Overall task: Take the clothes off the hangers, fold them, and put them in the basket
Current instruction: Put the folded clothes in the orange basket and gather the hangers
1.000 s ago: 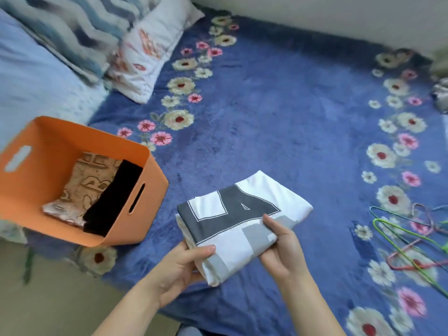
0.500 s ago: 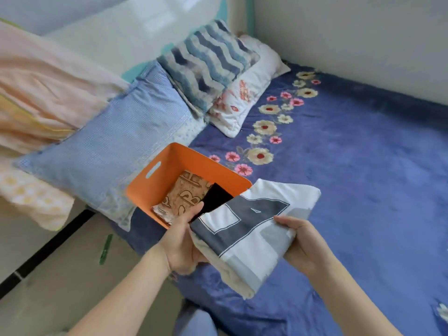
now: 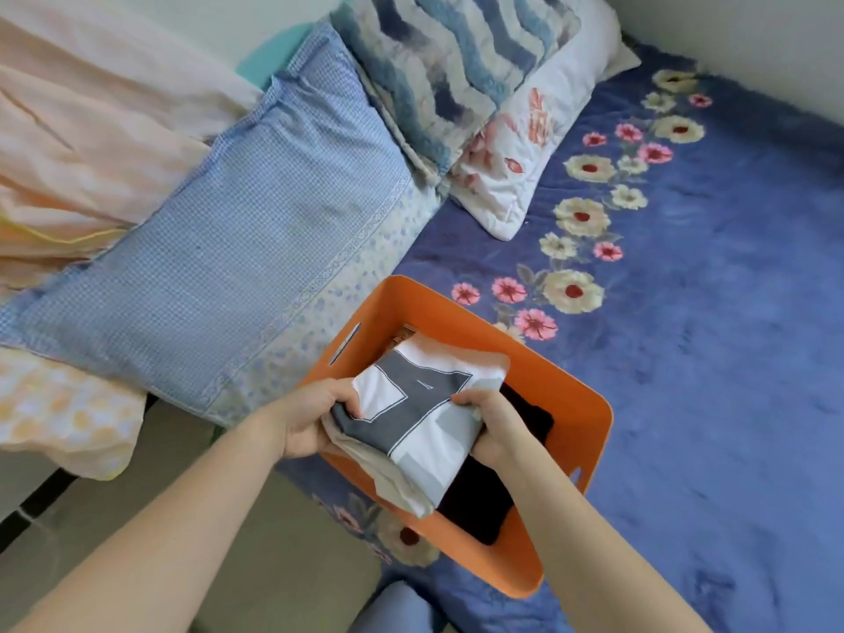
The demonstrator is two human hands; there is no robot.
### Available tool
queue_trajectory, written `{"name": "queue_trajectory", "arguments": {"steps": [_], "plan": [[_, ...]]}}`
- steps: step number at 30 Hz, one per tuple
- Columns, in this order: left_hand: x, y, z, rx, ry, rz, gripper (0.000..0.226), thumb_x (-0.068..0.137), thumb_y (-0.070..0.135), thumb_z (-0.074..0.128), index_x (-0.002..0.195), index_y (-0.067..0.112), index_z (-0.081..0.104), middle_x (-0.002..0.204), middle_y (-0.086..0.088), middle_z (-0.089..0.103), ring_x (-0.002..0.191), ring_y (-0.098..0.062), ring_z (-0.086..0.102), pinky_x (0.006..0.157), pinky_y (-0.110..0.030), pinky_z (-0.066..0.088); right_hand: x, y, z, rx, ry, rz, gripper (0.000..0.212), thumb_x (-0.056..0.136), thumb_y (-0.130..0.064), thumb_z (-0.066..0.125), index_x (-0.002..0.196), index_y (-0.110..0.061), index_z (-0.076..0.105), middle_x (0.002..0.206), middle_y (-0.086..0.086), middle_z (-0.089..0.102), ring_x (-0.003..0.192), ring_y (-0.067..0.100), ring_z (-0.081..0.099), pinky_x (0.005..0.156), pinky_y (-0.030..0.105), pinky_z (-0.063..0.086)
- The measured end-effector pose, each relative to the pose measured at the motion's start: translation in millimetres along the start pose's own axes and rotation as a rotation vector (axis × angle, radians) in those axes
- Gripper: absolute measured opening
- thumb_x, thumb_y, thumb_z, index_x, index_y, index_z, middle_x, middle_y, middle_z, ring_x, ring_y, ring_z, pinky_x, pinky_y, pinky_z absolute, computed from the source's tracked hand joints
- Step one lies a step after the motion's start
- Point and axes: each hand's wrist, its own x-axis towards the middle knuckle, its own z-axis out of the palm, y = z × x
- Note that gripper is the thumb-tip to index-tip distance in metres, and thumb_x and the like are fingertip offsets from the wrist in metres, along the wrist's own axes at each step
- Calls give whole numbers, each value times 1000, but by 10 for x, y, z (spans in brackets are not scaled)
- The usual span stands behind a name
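Observation:
A folded white shirt with a grey printed pattern point(image 3: 422, 415) is held over the orange basket point(image 3: 573, 390), partly inside its rim. My left hand point(image 3: 315, 418) grips the shirt's left edge, fingers curled over the top. My right hand point(image 3: 495, 424) grips its right edge the same way. Under the shirt a folded black garment point(image 3: 479, 504) lies in the basket. A patterned brown garment point(image 3: 404, 333) barely shows at the basket's far end. No hangers are in view.
The basket sits at the near left edge of a bed with a blue floral blanket point(image 3: 708, 335). A blue checked pillow point(image 3: 219, 267), a wavy blue pillow point(image 3: 452, 61) and a white floral pillow point(image 3: 525, 143) lie behind it. Beige floor point(image 3: 274, 564) is below left.
Both hands have carried the folded shirt from the blanket leftwards to over the basket and lowered it into the opening. My view swung left, so the hangers have left the frame.

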Motion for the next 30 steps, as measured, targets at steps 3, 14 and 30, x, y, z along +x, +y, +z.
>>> {"name": "queue_trajectory", "arguments": {"steps": [3,14,30], "plan": [[240,103,-183,49,9,16,48,67,-6,46,104,16,68,99,-14,67,91,-32,64,78,-43,51,418,43,109,26,3,-43,13,81,4,58,90,0,67,86,14,72,73,27,68,69,33,56],[1024,-331,-234,823,449,73,46,85,1,40,123,25,51,105,2,61,103,-28,59,76,-29,46,1470,496,195,63,73,-116,33,77,-1,70,110,-3,69,110,19,71,99,34,66,95,44,50],[1288,-427,-120,1630,469,40,86,89,4,48,155,9,-7,138,-10,42,121,-24,53,91,-33,48,1414,276,184,-442,597,-561,51,87,-3,64,134,-14,50,127,6,57,109,19,58,87,26,48]]}}
